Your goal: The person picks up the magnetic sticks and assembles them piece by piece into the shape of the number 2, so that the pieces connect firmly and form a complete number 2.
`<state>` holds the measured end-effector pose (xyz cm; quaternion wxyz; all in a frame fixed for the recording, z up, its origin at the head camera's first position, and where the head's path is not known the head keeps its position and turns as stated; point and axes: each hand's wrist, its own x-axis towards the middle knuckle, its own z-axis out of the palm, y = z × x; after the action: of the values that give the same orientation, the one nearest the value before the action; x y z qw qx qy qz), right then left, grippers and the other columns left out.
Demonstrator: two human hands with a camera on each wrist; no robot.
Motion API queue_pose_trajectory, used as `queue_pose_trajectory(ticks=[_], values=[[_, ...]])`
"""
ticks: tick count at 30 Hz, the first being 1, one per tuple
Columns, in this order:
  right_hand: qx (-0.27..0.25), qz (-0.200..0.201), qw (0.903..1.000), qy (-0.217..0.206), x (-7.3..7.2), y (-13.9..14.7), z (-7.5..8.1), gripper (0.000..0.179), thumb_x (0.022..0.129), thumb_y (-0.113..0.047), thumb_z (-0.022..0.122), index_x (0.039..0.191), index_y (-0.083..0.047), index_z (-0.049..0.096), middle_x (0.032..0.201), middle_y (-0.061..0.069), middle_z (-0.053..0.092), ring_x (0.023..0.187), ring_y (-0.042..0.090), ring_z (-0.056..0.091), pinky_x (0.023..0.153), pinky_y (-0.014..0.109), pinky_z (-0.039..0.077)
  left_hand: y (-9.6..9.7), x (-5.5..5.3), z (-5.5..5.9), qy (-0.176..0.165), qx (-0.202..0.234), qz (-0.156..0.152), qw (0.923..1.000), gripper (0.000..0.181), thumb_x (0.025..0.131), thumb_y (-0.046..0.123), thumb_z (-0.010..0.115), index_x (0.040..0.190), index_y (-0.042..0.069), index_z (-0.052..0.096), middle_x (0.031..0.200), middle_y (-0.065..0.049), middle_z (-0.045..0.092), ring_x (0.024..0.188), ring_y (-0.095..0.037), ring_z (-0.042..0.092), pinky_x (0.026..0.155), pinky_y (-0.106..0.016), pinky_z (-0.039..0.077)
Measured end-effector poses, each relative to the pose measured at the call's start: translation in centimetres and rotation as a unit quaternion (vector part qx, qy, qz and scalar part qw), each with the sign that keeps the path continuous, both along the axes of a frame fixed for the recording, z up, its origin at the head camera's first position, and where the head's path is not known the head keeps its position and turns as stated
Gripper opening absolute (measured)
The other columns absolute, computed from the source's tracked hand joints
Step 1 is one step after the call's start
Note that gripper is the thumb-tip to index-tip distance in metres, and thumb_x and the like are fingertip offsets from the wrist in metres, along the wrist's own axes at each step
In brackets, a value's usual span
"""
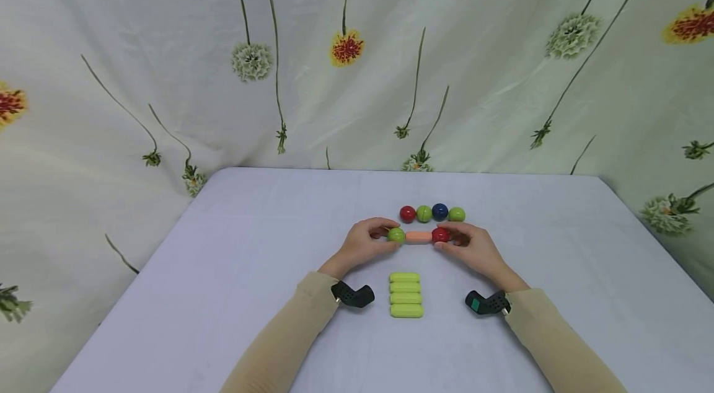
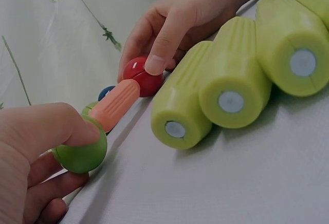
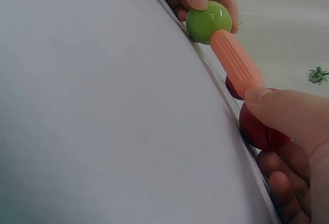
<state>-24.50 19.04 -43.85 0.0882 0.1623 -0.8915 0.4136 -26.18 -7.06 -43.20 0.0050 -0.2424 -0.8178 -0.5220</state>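
An orange ribbed rod point(image 1: 418, 237) joins a green ball point(image 1: 396, 235) at its left end to a red ball point(image 1: 440, 235) at its right end. My left hand point(image 1: 368, 240) pinches the green ball between thumb and fingers. With thumb and fingers, my right hand point(image 1: 471, 248) grips the red ball. In the left wrist view the orange rod point(image 2: 115, 105) touches both balls. The right wrist view has my right thumb point(image 3: 277, 110) lying over the spot where rod and red ball point(image 3: 259, 129) meet.
Behind the rod stands a row of balls: red point(image 1: 408, 214), green point(image 1: 424, 214), blue point(image 1: 440, 212) and green point(image 1: 457, 214). Several yellow-green rods point(image 1: 406, 297) lie stacked nearer me, with silvery discs in their ends. A white cloth covers the table point(image 1: 251, 225); a flowered curtain point(image 1: 312, 101) hangs behind.
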Motion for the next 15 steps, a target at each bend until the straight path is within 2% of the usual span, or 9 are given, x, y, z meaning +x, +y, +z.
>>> queue_pose_trajectory(ticks=[5, 8, 9, 15], values=[[0.001, 0.000, 1.0000, -0.003, 0.0, -0.1, 0.1, 0.041, 0.079, -0.024, 0.076, 0.117, -0.009, 0.066, 0.092, 0.003, 0.065, 0.076, 0.016, 0.054, 0.067, 0.028, 0.046, 0.0, 1.8, 2.4, -0.002, 0.000, -0.011, 0.9999, 0.036, 0.079, 0.001, 0.071, 0.114, -0.005, 0.063, 0.110, -0.017, 0.064, 0.100, -0.033, 0.059, 0.089, -0.050, 0.043], [0.000, 0.000, 1.0000, -0.003, 0.0, -0.1, 0.1, 0.042, 0.079, -0.024, 0.076, 0.117, -0.009, 0.066, 0.093, 0.003, 0.065, 0.076, 0.016, 0.054, 0.067, 0.028, 0.046, 0.0, 2.3, 3.1, 0.002, 0.003, -0.015, 0.9999, 0.035, 0.080, 0.001, 0.071, 0.113, -0.006, 0.063, 0.109, -0.018, 0.064, 0.099, -0.034, 0.059, 0.088, -0.050, 0.043], [0.000, 0.000, 1.0000, -0.003, 0.0, -0.1, 0.1, 0.042, 0.079, -0.025, 0.076, 0.117, -0.009, 0.066, 0.092, 0.003, 0.065, 0.076, 0.016, 0.054, 0.067, 0.028, 0.046, 0.0, 2.3, 3.1, 0.004, 0.003, -0.016, 0.9999, 0.035, 0.080, 0.002, 0.071, 0.113, -0.006, 0.063, 0.109, -0.018, 0.064, 0.098, -0.034, 0.059, 0.087, -0.050, 0.043], [-0.004, -0.004, 1.0000, 0.002, 0.0, 0.1, -0.1, 0.045, 0.079, -0.028, 0.077, 0.118, -0.011, 0.065, 0.092, 0.002, 0.065, 0.076, 0.016, 0.055, 0.067, 0.029, 0.046, -0.1, 0.0, -0.1, 0.005, 0.006, -0.013, 0.9999, 0.039, 0.080, 0.009, 0.074, 0.117, 0.002, 0.064, 0.111, -0.009, 0.065, 0.098, -0.026, 0.060, 0.087, -0.047, 0.044]])
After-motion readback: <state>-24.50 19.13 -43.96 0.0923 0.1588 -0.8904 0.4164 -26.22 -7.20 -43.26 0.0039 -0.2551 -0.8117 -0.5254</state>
